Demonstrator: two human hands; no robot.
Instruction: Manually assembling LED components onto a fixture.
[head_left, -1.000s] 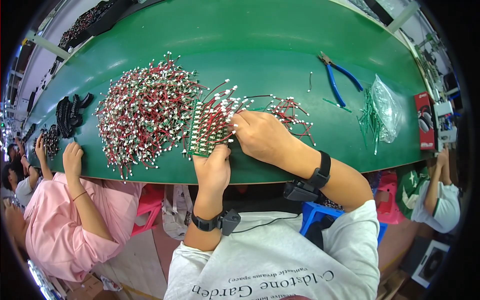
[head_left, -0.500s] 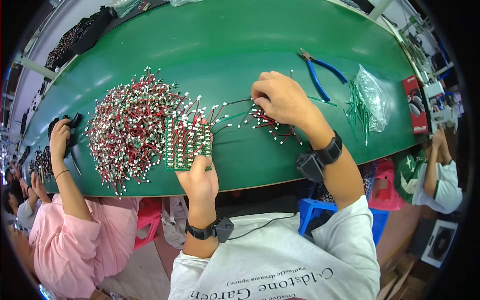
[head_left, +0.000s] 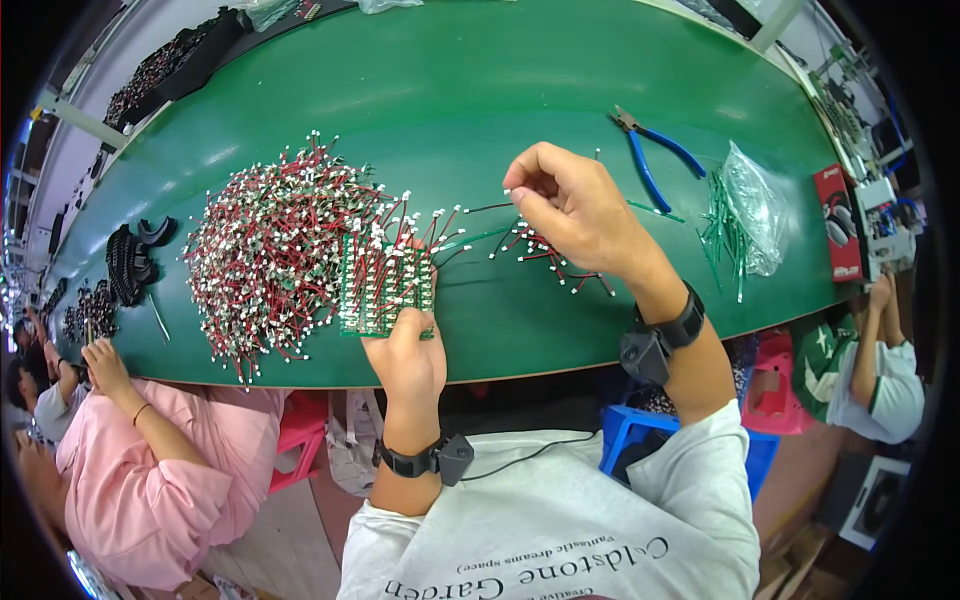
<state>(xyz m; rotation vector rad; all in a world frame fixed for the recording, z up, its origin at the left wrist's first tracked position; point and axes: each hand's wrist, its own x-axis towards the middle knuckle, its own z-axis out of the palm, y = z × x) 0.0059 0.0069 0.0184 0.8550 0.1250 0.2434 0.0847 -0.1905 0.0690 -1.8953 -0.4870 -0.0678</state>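
Observation:
My left hand (head_left: 408,355) grips a green circuit board panel (head_left: 385,300) by its near edge, thumb on top. Rows of small boards on it carry red and black wires with white connectors. A green strip and dark wires stretch from the panel toward my right hand (head_left: 570,205), whose thumb and forefinger pinch the end of a thin wire (head_left: 487,207); a white connector shows at the fingertip. Below that hand lies a small cluster of red wires (head_left: 543,245) with white plugs. A big heap of wired boards (head_left: 270,250) sits left of the panel, touching its edge.
Blue-handled cutters (head_left: 655,160) lie beyond my right hand. Farther right are green strips (head_left: 722,225), a clear plastic bag (head_left: 755,215) and a red box (head_left: 836,222). Black parts (head_left: 130,262) and tweezers (head_left: 159,317) lie left, near a person in a pink shirt (head_left: 180,450).
My right hand has turned slightly, its thumb and forefinger showing more. The left hand still holds the panel. The neighbour's hand has drawn back from the black parts toward the table edge.

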